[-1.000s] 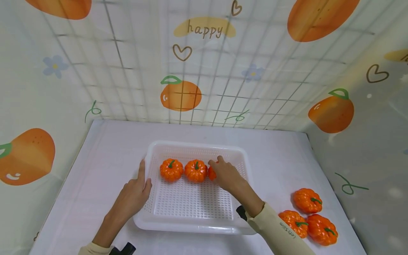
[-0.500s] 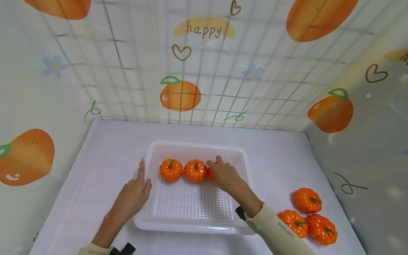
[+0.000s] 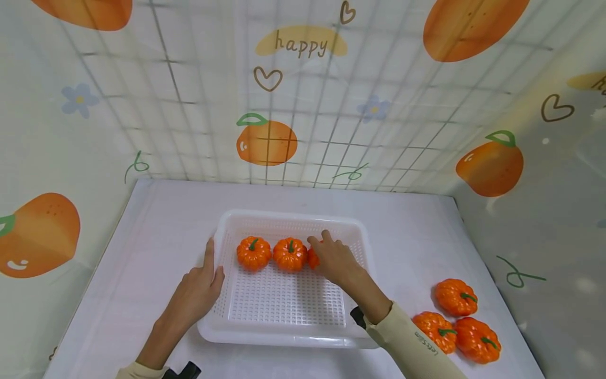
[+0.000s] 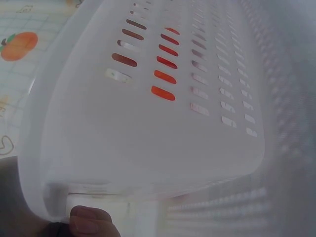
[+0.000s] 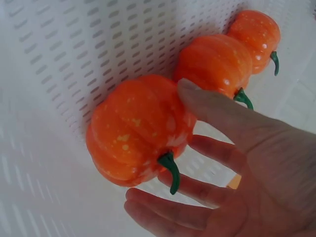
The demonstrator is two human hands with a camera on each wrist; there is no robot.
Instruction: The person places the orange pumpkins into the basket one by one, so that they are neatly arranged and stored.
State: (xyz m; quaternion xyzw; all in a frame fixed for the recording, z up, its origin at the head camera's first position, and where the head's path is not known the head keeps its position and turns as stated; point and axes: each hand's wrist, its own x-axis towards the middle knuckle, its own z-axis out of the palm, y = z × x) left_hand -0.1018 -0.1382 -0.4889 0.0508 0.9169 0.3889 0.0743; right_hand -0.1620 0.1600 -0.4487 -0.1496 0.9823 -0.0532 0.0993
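A white perforated plastic basket (image 3: 284, 337) sits on the table. My left hand (image 3: 196, 292) holds its left rim, index finger straight along the edge; a fingertip (image 4: 89, 222) shows below the rim in the left wrist view. Inside, along the far side, three glossy orange toy pumpkins with green stems stand in a row: a left pumpkin (image 3: 253, 253), a middle pumpkin (image 3: 290, 254) and a right pumpkin (image 5: 138, 131). My right hand (image 3: 337, 261) grips the right pumpkin, thumb on one side and fingers on the other. From above, that hand covers most of it.
Three more orange pumpkins lie close together on the white tabletop (image 3: 402, 231) right of the basket: a far one (image 3: 456, 297), a near left one (image 3: 434, 331) partly behind the right sleeve (image 3: 412, 342), and a near right one (image 3: 478, 340). Printed curtains (image 3: 199, 105) surround the table.
Both hands and the pumpkins stay practically in place. The head view shifts very slightly.
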